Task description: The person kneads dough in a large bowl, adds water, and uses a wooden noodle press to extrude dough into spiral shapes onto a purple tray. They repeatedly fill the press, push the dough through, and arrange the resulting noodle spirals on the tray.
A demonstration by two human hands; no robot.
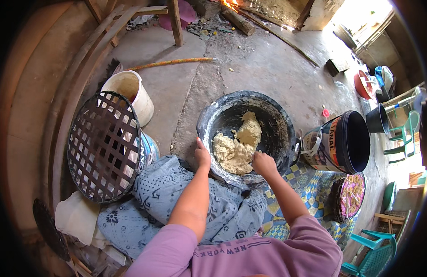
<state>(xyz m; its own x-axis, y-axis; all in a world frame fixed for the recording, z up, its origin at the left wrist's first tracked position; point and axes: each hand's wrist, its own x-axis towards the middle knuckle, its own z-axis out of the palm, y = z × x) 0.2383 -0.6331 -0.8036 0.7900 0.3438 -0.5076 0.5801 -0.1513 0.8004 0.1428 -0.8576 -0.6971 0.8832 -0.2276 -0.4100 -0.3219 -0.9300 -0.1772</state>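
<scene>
A large dark basin point(273, 111) rests in front of me, its inside streaked with pale smears. Lumps of pale dough point(232, 154) fill its left and middle part, with one mound toward the back. My left hand point(201, 152) grips the basin's left rim, the thumb uppermost. At the dough's right edge, my right hand point(263, 164) is curled closed against the dough, its fingertips hidden. Blue patterned cloth point(167, 194) covers my lap beneath the basin.
A woven tray point(102, 147) and white bucket point(135, 106) stand left. Right are a dark paint bucket point(331, 143), round pink-topped basket point(350, 196), red basin point(363, 85) and plastic chairs point(373, 254). A wood fire point(229, 4) burns at the back, beside a log point(236, 21).
</scene>
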